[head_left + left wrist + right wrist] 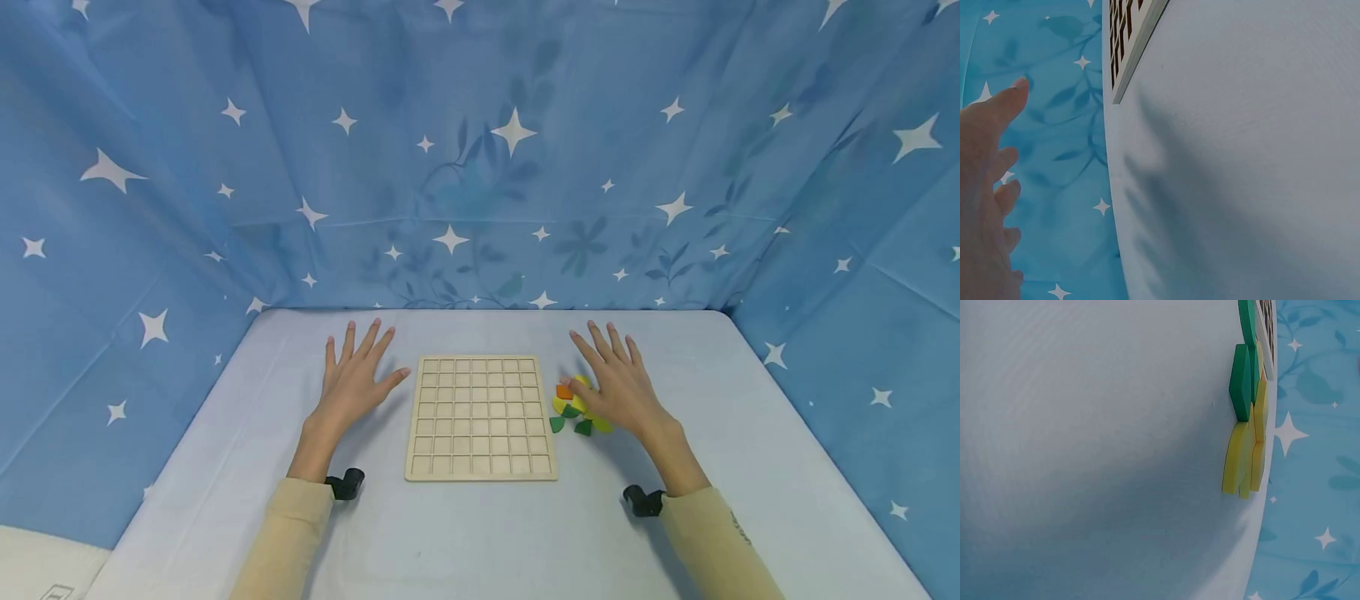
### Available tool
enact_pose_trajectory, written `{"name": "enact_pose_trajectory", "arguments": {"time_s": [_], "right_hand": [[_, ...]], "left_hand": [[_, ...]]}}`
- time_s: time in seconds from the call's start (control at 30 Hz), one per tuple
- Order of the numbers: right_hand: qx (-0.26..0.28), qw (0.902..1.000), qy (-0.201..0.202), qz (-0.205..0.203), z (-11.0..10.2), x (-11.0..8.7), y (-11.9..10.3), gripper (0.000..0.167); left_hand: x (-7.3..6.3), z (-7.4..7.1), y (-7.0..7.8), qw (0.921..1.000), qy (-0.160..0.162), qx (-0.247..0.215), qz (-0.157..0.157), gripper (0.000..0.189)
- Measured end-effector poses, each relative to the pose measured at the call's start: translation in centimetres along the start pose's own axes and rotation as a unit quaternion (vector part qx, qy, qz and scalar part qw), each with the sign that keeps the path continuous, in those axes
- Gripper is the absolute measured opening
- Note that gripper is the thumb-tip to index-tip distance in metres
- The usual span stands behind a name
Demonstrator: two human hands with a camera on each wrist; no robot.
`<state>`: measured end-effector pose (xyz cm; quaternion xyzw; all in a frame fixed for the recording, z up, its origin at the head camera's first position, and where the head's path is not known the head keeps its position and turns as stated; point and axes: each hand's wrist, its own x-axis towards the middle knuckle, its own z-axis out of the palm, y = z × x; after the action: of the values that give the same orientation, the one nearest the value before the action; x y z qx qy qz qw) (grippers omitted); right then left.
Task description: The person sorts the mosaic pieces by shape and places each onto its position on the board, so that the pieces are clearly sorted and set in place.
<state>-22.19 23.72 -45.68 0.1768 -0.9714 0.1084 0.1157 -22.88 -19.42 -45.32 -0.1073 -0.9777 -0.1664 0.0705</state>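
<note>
Beige sleeves (287,525) foremost; left grip (350,390) spread beside the board (483,418), right grip (622,393) also spread, apparently above coloured pieces (572,411).

The two arms of the person reach forward, the left sleeve (281,537) and the right sleeve (720,546) both beige and ending before the bare left wrist (313,446) and right wrist (672,457). The left hand (351,390) is raised, palm down, with its fingers (368,340) spread apart and almost straight, and its thumb (392,382) directed inward. The right hand (624,393) makes nearly the mirror pose, also palm down, fingers extended and separated, without gripping.
</note>
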Motion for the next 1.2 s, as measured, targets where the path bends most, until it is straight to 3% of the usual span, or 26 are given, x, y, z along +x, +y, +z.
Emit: {"name": "enact_pose_trajectory", "arguments": {"time_s": [0.27,0.4,0.5,0.57,0.67,0.77,0.87,0.97,1.2], "right_hand": [[0.001,0.9999,0.010,-0.004,-0.3,-0.2,0.2,0.079],[0.022,0.9997,0.009,-0.008,-0.4,-0.3,0.6,0.074],[0.055,0.9984,0.001,-0.011,-0.3,-0.4,1.0,0.068],[0.087,0.9961,-0.012,-0.007,-0.2,-0.5,1.1,0.063],[0.128,0.9911,-0.036,0.010,-0.1,-0.6,1.2,0.059],[0.156,0.9860,-0.052,0.031,0.1,-0.7,1.4,0.055],[0.175,0.9816,-0.062,0.044,0.3,-0.8,1.6,0.049],[0.194,0.9769,-0.076,0.047,0.5,-0.7,1.9,0.044],[0.229,0.9612,-0.144,0.052,0.8,-0.6,2.2,0.037]], "left_hand": [[-0.1,0.1,-0.1,0.9998,-0.018,0.005,-0.003,0.084],[-0.1,-0.1,0.0,0.9993,-0.034,-0.012,-0.001,0.085],[-0.1,-0.3,0.0,0.9971,-0.064,-0.040,0.008,0.084],[0.0,-0.4,0.0,0.9925,-0.100,-0.070,0.012,0.085],[0.2,-0.1,-0.1,0.9792,-0.167,-0.115,0.012,0.087],[0.5,0.3,-0.1,0.9618,-0.232,-0.146,-0.012,0.091],[0.5,0.7,0.0,0.9484,-0.275,-0.154,-0.036,0.097],[0.4,0.9,0.1,0.9418,-0.294,-0.155,-0.048,0.103],[0.3,1.4,0.2,0.9429,-0.295,-0.154,-0.015,0.112]]}}
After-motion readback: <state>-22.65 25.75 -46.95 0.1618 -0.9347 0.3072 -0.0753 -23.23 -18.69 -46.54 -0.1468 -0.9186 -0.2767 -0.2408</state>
